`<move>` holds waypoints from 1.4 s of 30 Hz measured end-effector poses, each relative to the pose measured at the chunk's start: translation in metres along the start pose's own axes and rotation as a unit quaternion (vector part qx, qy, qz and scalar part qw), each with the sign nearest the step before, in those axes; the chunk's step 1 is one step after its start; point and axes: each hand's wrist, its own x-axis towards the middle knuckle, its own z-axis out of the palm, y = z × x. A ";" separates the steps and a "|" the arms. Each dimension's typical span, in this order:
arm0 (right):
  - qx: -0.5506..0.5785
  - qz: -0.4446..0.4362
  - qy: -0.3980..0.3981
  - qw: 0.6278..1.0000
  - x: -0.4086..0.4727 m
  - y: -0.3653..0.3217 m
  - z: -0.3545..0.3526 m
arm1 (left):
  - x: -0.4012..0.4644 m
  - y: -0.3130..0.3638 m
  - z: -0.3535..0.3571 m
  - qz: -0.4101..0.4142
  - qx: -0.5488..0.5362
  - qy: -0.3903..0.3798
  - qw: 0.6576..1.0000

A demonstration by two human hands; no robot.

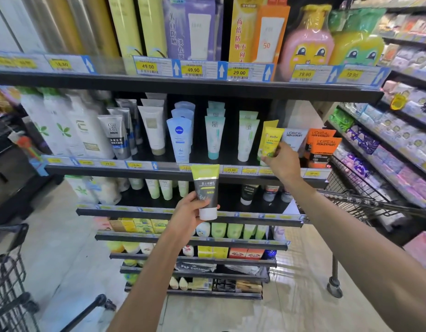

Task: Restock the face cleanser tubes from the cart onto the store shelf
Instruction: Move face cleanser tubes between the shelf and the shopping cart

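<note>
A person stands before a store shelf (159, 170) stocked with face cleanser, both arms raised toward the second tier from the top. The left hand (191, 215) grips a grey-and-lime tube (206, 191) marked "MEN" around its lower body, holding it upright, white cap down, in the air in front of the shelf edge and its price labels (231, 169). The right hand (282, 164) reaches farther in and pinches a yellow tube (271, 138) near its lower end; the tube stands cap down at the shelf's front, just beside a pale blue L'Oréal Men Expert tube (294, 137) and near two orange ones (323, 146). To their left stand rows of mint-green tubes (246, 137) and a blue Nivea tube (179, 140). A wire shopping cart (358, 195) sits at the right, behind the right forearm; its contents cannot be made out.
</note>
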 end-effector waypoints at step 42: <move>-0.273 -0.201 -0.050 0.940 -0.068 0.218 0.124 | 0.100 -0.114 0.017 0.032 0.254 0.096 0.962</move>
